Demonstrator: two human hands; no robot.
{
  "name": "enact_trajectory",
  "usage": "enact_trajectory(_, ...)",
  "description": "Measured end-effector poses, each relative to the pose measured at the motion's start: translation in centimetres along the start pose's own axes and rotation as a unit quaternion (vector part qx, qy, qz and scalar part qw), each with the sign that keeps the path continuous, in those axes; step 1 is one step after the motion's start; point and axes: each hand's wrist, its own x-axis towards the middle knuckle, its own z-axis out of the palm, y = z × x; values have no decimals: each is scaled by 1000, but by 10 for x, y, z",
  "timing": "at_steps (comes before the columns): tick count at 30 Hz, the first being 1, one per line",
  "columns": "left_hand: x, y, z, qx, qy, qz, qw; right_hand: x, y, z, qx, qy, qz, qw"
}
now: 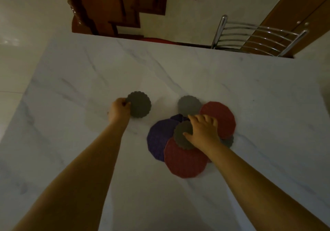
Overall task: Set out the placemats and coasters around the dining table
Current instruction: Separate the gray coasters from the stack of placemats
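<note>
On the white marble table (pixel 178 73) lies an overlapping pile of round placemats: a purple one (pixel 159 139), a near red one (pixel 184 163) and a far red one (pixel 220 118). My left hand (pixel 118 110) pinches the left edge of a grey scalloped coaster (pixel 140 104), apart to the left of the pile. My right hand (pixel 203 130) rests on the pile, fingers gripping a second grey coaster (pixel 182 135) on top. A third grey coaster (pixel 189 104) lies at the pile's far edge. Another grey edge (pixel 228 141) peeks out beneath my right wrist.
A metal-framed chair (pixel 257 36) stands at the far right side of the table. A wooden staircase (pixel 114 7) rises beyond the far edge, and a wooden door (pixel 292 12) is at the right. Pale tiled floor (pixel 21 25) lies to the left.
</note>
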Motion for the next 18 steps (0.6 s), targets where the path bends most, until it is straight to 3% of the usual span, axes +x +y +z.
enact_trajectory(4,7,-12,-2,146,32,-18,989,0,1,1,0,24,-15,1000)
enact_trajectory(8,-2,-23,-7,154,44,7,987,-2,-3,-6,34,49,-18,998)
enact_trajectory(10,-12,-25,-9,147,43,25,988,-1,-4,-12,123,63,-25,990)
enact_trajectory(13,-36,-27,-13,140,40,78,986,8,-12,-27,318,54,-10,946)
enact_trajectory(18,-80,-42,-12,106,37,78,991,69,-41,-51,458,66,52,885)
